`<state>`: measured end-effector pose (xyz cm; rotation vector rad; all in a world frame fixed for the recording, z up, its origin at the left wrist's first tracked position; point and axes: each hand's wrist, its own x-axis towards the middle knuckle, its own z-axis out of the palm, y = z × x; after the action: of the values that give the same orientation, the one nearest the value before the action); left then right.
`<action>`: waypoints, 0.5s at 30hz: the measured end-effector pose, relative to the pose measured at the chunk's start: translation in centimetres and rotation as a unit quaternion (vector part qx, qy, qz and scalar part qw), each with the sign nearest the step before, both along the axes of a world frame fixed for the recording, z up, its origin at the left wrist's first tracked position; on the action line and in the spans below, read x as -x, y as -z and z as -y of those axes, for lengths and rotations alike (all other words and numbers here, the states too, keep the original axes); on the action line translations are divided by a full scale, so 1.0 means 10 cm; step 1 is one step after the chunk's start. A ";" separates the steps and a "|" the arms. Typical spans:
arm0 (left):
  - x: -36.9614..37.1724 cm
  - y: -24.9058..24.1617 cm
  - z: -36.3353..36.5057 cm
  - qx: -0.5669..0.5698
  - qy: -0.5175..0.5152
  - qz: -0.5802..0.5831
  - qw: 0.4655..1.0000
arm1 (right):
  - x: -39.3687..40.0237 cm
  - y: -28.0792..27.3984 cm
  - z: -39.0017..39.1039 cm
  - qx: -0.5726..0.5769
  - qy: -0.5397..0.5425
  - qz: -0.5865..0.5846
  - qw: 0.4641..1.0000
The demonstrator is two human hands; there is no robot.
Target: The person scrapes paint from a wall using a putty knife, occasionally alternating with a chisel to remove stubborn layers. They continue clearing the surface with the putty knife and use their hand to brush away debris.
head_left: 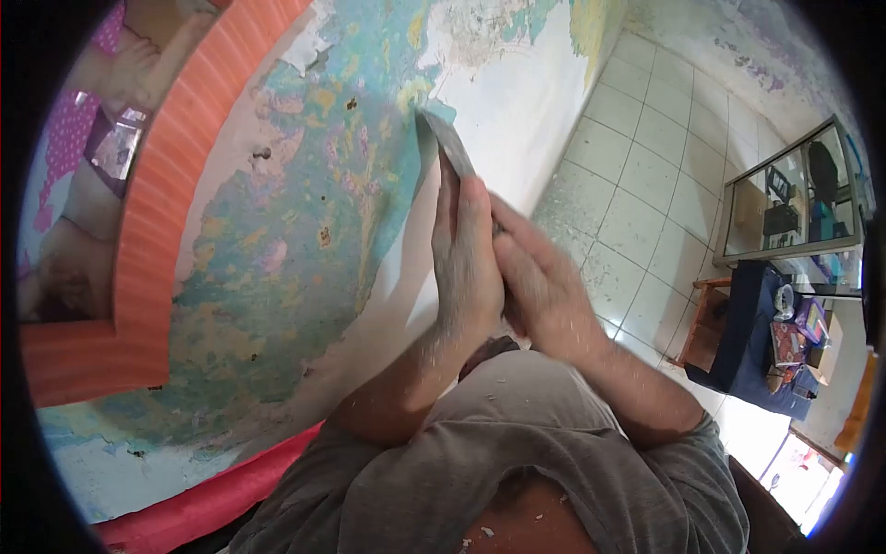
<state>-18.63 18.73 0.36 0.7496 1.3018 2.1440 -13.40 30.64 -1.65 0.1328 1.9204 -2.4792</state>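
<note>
A flat grey scraper blade (447,144) stands with its tip at the wall (305,212), where patchy green, blue and yellow paint meets a bare white strip. My left hand (468,263) is closed on the scraper, its thumb along the blade and its fingers pressed on the far side. Just to the right, my right hand (544,294) wraps round the lower part of the scraper, against my left palm. Most of the handle is hidden by both hands. Pale flakes and dust speckle my forearms and shirt (517,462).
An orange ribbed frame (166,203) is at the left, with pink dotted cloth inside it. Red cloth (212,494) runs along the wall's bottom. Floor tiles (637,185) lie to the right, beside a glass cabinet (789,198) and a dark-covered table (749,337) with boxes.
</note>
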 end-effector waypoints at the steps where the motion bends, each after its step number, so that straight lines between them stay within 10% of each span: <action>1: 0.03 0.01 -0.07 -0.001 0.002 -0.004 1.000 | 0.03 -0.01 -0.02 0.005 -0.003 -0.003 1.000; 3: 0.09 0.08 -0.31 0.223 -0.263 -0.043 0.938 | 0.08 0.01 -0.04 0.016 -0.011 -0.004 1.000; 4: 0.20 0.25 -0.38 0.161 -0.291 -0.033 0.943 | 0.02 0.03 -0.01 0.025 -0.017 0.006 1.000; 9: -0.12 0.05 -0.32 0.143 -0.281 -0.018 0.949 | 0.01 0.05 -0.03 0.036 -0.001 -0.009 0.999; 11: -0.14 0.02 -0.05 -0.031 -0.026 0.027 0.999 | 0.09 0.06 0.01 0.001 0.019 -0.030 0.999; 15: 0.49 0.18 -0.48 0.192 -0.261 0.009 0.946 | 0.26 0.06 -0.03 0.026 0.035 -0.047 0.998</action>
<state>-23.50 23.50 -1.39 0.2359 2.0035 2.1528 -15.96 30.92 -2.23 0.0870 1.9153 -2.6231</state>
